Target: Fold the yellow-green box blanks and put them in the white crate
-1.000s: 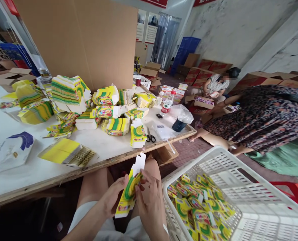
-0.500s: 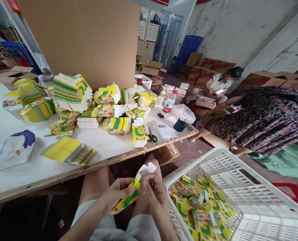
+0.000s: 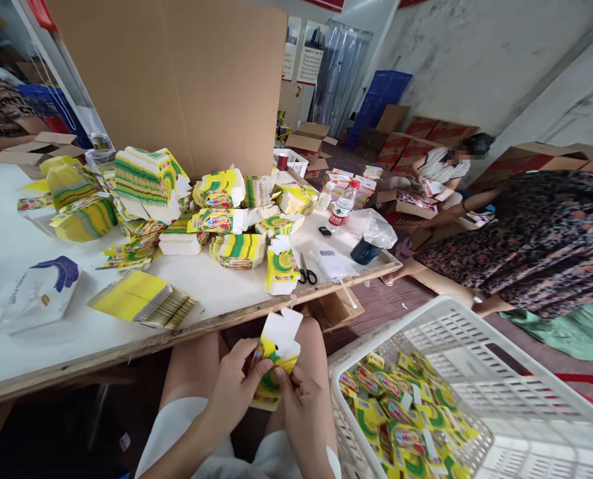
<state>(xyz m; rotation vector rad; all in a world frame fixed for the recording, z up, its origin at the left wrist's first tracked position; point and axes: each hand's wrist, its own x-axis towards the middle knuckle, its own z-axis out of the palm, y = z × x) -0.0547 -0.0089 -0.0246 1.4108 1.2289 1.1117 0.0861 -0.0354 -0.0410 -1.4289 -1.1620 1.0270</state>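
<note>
While you sit at the counter (image 3: 237, 289), you hold one yellow carton (image 3: 282, 352) over your lap, just in front of the counter's edge. Your left hand (image 3: 239, 382) has its grip closed on the carton's left side, thumb across the front. Your right hand (image 3: 301, 399) has its grip closed on the lower right, its thumb near your left one. The carton tilts, with white flaps (image 3: 282, 329) spread open at the top.

To your right stands a white crate (image 3: 469, 332), its bottom strewn with small yellow packs (image 3: 411, 416). On the counter before you lie stacks (image 3: 238, 251) of flat cartons, and an upright pack (image 3: 282, 269) sits just beside the scissors (image 3: 307, 274). Farther right you have a bottle (image 3: 342, 207) and a dark mug (image 3: 365, 251) topped by a plastic bag (image 3: 380, 230). Beyond the crate, a co-worker (image 3: 536, 246) in a patterned garment bends forward; another (image 3: 443, 169) sits near the wall.
</note>
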